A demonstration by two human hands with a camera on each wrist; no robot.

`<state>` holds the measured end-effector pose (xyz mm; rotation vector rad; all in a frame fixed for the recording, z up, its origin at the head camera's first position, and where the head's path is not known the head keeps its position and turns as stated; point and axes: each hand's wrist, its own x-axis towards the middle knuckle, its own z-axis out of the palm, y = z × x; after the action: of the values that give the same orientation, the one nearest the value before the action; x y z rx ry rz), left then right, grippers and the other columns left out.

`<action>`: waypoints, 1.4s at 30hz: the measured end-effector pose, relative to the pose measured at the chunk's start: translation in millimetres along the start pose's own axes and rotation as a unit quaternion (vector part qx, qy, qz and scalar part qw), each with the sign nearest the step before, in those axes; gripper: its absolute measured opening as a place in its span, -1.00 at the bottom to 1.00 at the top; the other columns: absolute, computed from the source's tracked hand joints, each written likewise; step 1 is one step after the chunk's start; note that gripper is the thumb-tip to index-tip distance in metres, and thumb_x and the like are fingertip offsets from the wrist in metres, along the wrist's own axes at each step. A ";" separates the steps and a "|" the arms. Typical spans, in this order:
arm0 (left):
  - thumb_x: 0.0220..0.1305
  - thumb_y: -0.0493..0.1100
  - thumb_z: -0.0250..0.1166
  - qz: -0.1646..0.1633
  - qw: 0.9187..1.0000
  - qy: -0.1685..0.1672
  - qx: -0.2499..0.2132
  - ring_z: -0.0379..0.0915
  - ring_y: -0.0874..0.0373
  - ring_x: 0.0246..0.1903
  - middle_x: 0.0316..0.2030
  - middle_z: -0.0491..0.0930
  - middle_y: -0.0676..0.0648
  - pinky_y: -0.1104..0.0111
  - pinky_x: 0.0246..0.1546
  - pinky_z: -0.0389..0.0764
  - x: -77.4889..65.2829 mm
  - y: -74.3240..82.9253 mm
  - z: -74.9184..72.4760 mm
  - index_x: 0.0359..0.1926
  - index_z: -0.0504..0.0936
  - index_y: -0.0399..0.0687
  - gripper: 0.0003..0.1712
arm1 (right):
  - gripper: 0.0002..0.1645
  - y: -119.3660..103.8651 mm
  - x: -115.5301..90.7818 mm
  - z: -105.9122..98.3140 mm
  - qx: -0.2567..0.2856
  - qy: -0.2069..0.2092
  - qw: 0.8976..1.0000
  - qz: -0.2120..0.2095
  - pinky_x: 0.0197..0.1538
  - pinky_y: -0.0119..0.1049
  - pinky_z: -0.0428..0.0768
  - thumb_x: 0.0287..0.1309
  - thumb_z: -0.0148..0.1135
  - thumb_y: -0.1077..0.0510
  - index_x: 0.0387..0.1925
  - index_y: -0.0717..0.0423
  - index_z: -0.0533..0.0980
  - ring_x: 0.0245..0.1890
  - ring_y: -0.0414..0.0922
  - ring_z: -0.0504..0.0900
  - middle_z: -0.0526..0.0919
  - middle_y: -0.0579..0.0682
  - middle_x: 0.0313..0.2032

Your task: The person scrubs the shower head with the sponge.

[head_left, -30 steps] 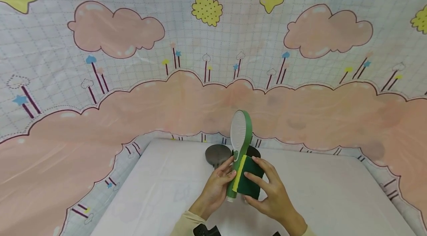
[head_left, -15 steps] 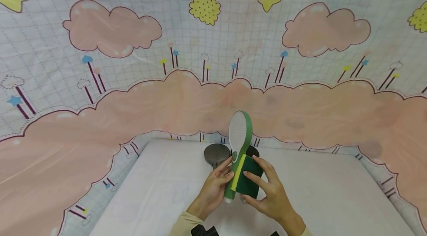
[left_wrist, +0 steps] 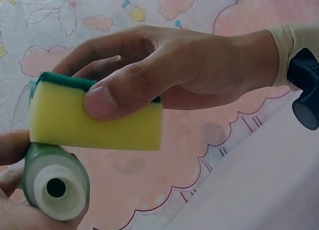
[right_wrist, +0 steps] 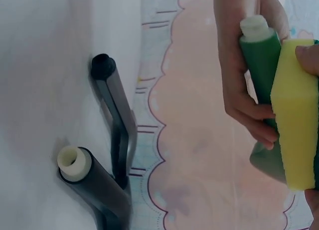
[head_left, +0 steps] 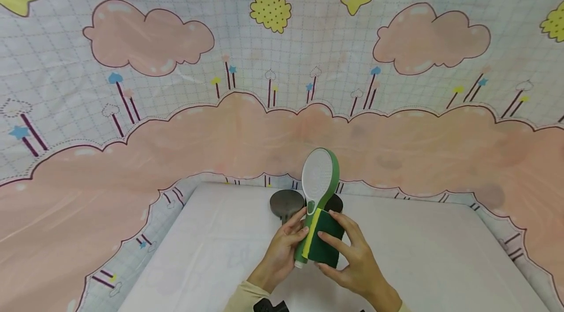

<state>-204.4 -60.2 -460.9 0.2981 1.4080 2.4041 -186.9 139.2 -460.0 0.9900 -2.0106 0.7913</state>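
Seemingly soft, light sponge (head_left: 323, 254): right hand (head_left: 360, 264) pinches it.
Likely stiff, slick shower head (head_left: 317, 175): left hand (head_left: 279, 252) grips handle (right_wrist: 261, 65), probably best hold.

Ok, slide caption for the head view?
Left hand grips a green-and-white shower head; right hand holds a sponge, yellow side against it; two dark shower heads behind.

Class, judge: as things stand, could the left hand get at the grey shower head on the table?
Probably not yet: the left hand holds the green shower head. Once freed, it might, since nothing covers the round end of the grey shower head.
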 end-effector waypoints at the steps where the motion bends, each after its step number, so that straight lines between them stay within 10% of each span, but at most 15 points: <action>1: 0.42 -0.19 0.12 0.000 1.000 -0.001 -0.002 0.37 0.14 0.23 0.40 0.23 -0.21 0.34 0.16 0.52 0.0 -0.7 0.3 0.52 0.10 0.02 -0.28 | -0.38 -1.0 -0.7 0.6 0.001 -0.001 1.000 -0.004 0.47 -0.49 0.09 0.11 0.32 -0.31 0.11 -0.09 0.59 0.36 0.02 0.30 0.39 0.25 0.31; 30: 0.48 -0.18 0.02 -0.004 0.999 -0.009 -0.031 0.28 0.11 0.32 0.45 0.16 -0.23 0.34 0.21 0.49 0.7 -2.9 6.3 0.54 0.03 0.02 -0.31 | -0.38 -2.1 1.1 -3.6 -0.004 0.001 1.000 -0.017 0.46 -0.49 0.12 0.14 0.28 -0.32 0.12 -0.07 0.58 0.35 0.04 0.32 0.40 0.26 0.30; 42: 0.42 -0.25 0.10 -0.025 0.999 -0.031 -0.015 0.46 0.18 0.14 0.31 0.36 -0.20 0.44 0.10 0.52 -3.3 -4.0 12.1 0.52 0.11 -0.07 -0.30 | -0.38 12.1 2.6 -15.8 -0.043 0.089 0.994 -0.047 0.47 -0.39 0.18 0.16 0.26 -0.32 -0.01 0.08 0.64 0.31 0.11 0.35 0.46 0.40 0.19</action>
<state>-196.4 -50.0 -458.5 0.3233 1.3351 2.3530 -192.6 156.7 -451.9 0.9255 -1.8170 0.7093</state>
